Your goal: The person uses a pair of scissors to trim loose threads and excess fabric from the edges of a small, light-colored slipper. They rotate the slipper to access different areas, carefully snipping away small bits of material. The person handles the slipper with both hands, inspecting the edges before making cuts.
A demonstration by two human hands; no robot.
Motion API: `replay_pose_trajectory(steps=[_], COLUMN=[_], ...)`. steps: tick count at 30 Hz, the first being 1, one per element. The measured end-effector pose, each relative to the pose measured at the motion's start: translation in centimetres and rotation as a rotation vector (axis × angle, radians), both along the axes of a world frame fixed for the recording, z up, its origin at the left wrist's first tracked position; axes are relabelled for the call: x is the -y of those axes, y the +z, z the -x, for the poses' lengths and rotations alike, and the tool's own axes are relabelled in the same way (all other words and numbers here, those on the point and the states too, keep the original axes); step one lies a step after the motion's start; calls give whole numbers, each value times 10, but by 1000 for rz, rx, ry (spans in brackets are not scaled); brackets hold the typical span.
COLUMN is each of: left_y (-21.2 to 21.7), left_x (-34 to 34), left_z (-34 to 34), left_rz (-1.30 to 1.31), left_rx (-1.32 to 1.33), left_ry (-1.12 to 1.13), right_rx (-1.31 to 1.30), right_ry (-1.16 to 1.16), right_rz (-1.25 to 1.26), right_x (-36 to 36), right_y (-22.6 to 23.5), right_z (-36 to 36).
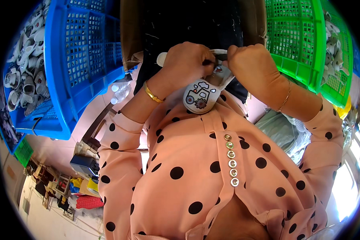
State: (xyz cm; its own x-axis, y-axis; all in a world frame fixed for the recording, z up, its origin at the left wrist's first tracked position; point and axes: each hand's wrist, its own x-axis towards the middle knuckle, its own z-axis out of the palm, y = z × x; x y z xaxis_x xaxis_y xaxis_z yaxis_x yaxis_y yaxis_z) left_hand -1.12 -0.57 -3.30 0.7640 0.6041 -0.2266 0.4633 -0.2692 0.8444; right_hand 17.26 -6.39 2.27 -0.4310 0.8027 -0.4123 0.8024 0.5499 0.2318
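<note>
Workroom behind, fisheye-bent: blue crate (82,52) to the left and green crate (296,36) to the right, both holding small pale shoes. Dark cloth (192,20) ahead, brown cardboard (131,28) at its side.

White shoe (198,97) with a tractor print is up between the hands, close against the polka-dot shirt (184,148), toe toward the body. Left hand (190,62) curled nearly closed at the shoe's opening, looks to have hold of the upper; exact pinch hidden behind knuckles. Right hand (250,62) bent into a tight pinch on the far edge.

Risks, my read:
- Uneven pull: both grips sit near the opening, toe unsupported. If one side slips, shoe likely swings or drops into the lap.
- Overpull: thin-looking edge could stretch or crease, stitching could strain.
- Snag: bracelet (153,93) on the left wrist could catch cloth or a loose thread.
- Occlusion: knuckles cover the contact from this view, so a bad pinch could go unnoticed.
</note>
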Motion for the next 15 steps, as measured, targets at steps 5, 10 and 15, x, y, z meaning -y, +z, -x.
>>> replay_pose_trajectory(steps=[5,10,15], left_y=[-3,-3,-8], left_x=[0,0,0], left_z=[-2,-4,-4], left_rz=[25,94,110], left_rx=[51,69,106], left_ry=[60,94,112], right_rx=[-3,-37,91], right_ry=[24,47,98], right_rz=[-1,-52,-26], right_x=[-2,-7,-9], right_y=[-4,-4,-6], right_z=[2,4,6])
